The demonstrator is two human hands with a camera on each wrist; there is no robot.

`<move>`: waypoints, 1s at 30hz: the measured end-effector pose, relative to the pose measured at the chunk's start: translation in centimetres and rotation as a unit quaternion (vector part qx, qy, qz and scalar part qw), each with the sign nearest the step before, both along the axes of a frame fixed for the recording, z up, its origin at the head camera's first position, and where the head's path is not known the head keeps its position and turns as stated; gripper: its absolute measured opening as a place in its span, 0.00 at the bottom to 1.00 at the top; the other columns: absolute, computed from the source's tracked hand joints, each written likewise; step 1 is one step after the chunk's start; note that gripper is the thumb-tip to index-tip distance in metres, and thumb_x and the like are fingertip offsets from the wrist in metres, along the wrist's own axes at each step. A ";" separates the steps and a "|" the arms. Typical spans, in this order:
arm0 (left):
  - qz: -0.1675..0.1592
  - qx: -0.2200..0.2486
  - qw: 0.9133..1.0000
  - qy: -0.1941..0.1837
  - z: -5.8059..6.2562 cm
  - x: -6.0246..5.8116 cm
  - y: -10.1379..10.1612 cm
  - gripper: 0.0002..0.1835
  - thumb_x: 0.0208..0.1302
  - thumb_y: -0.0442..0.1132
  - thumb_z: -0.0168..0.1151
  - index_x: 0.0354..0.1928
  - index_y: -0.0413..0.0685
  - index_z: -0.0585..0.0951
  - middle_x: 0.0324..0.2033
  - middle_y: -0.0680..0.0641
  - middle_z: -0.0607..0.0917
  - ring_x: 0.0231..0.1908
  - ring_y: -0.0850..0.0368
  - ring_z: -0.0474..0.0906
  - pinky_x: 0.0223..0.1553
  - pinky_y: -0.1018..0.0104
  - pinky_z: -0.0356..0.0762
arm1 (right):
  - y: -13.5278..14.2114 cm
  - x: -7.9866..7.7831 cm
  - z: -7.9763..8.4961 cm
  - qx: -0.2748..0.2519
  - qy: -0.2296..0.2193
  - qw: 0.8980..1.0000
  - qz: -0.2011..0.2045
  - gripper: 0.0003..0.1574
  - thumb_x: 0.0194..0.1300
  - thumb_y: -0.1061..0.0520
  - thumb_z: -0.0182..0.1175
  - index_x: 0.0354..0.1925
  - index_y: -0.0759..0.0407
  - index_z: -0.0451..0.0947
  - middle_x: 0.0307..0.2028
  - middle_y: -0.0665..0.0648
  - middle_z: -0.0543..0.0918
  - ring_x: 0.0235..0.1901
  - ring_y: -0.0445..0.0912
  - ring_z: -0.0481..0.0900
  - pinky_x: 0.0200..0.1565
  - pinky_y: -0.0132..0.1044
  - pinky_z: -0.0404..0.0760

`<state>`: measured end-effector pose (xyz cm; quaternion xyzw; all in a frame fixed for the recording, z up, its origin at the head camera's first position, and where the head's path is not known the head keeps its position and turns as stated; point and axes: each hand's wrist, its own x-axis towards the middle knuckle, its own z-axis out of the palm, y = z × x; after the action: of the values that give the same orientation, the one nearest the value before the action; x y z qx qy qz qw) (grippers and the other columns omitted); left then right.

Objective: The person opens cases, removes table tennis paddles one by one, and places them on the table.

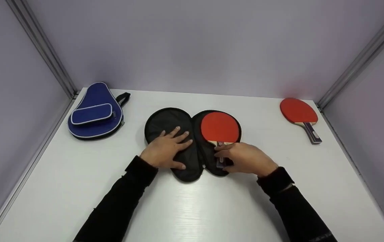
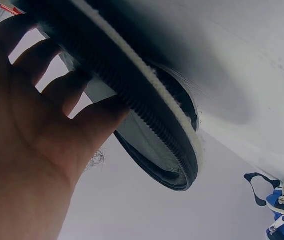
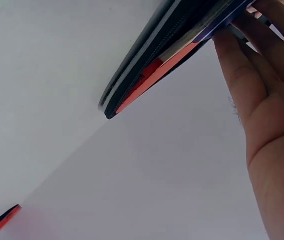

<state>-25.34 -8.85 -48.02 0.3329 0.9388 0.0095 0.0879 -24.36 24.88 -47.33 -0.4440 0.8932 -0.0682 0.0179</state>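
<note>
A black zippered paddle case (image 1: 169, 118) lies unfolded on the table, its two halves side by side. On its left half my left hand (image 1: 161, 151) rests with fingers spread; the left wrist view shows the fingertips along the case's zipper edge (image 2: 147, 120). A red table tennis paddle (image 1: 220, 127) lies in the right half, its blade toward the back. My right hand (image 1: 247, 158) grips that paddle's dark handle, fingers over it and thumb at its near end. In the right wrist view the red blade (image 3: 152, 80) sits inside the case's rim.
A blue bag with white piping (image 1: 92, 95), a front pocket and a black strap lies at the back left of the white table (image 1: 185, 205). Another red paddle (image 1: 298, 111) lies at the back right. Pale panels stand along the back and sides.
</note>
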 end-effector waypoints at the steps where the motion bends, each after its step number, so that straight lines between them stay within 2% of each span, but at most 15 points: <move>1: 0.000 0.000 1.000 0.000 0.0 0.0 0.0 0.53 0.77 0.72 0.73 0.94 0.62 0.65 0.96 0.47 0.59 0.97 0.36 0.48 0.92 0.25 0.62 | 0.0 0.0 0.0 -0.002 0.007 1.000 0.004 0.22 0.67 0.58 0.86 0.59 0.55 0.97 0.64 0.61 0.96 0.66 0.54 0.96 0.64 0.50 0.97; 5: 0.000 -0.001 1.000 0.000 0.0 0.0 0.0 0.53 0.77 0.72 0.73 0.95 0.62 0.65 0.96 0.47 0.58 0.97 0.36 0.48 0.92 0.25 0.62 | -0.2 0.2 0.1 -0.004 0.026 1.000 0.012 0.20 0.68 0.58 0.85 0.58 0.56 0.98 0.62 0.59 0.98 0.64 0.52 0.97 0.62 0.49 0.98; 13: -0.001 0.000 1.000 0.002 0.1 0.1 -0.1 0.53 0.77 0.72 0.74 0.94 0.61 0.66 0.96 0.47 0.59 0.97 0.36 0.49 0.91 0.25 0.63 | -0.3 0.6 1.0 -0.007 0.082 0.996 0.018 0.25 0.69 0.56 0.83 0.63 0.58 0.95 0.58 0.57 0.99 0.60 0.50 0.98 0.58 0.48 0.98; 19: -0.004 0.000 1.000 0.006 0.1 0.1 0.0 0.53 0.76 0.72 0.74 0.94 0.61 0.67 0.96 0.47 0.60 0.97 0.36 0.50 0.90 0.24 0.65 | -0.2 0.9 1.5 -0.020 0.131 0.991 0.024 0.26 0.66 0.57 0.83 0.61 0.59 0.95 0.58 0.58 0.99 0.56 0.51 0.99 0.53 0.49 0.99; 24: -0.005 0.000 1.000 0.007 0.1 0.1 0.0 0.53 0.77 0.72 0.73 0.94 0.61 0.66 0.96 0.47 0.60 0.97 0.36 0.50 0.90 0.24 0.65 | -0.2 1.0 1.8 -0.043 0.203 0.978 0.033 0.26 0.63 0.60 0.83 0.60 0.61 0.94 0.57 0.59 0.99 0.50 0.51 1.00 0.47 0.47 1.00; 30: -0.004 0.001 1.000 0.007 0.0 0.1 0.0 0.53 0.77 0.72 0.73 0.94 0.61 0.66 0.96 0.47 0.60 0.97 0.36 0.50 0.90 0.24 0.64 | -0.3 0.8 1.7 -0.067 0.276 0.959 0.019 0.26 0.62 0.63 0.82 0.59 0.63 0.93 0.54 0.60 0.99 0.47 0.52 1.00 0.44 0.47 1.00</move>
<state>-25.28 -8.85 -48.03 0.3364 0.9382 0.0079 0.0810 -23.58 24.61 -45.60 -0.4623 0.8483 -0.0020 -0.2581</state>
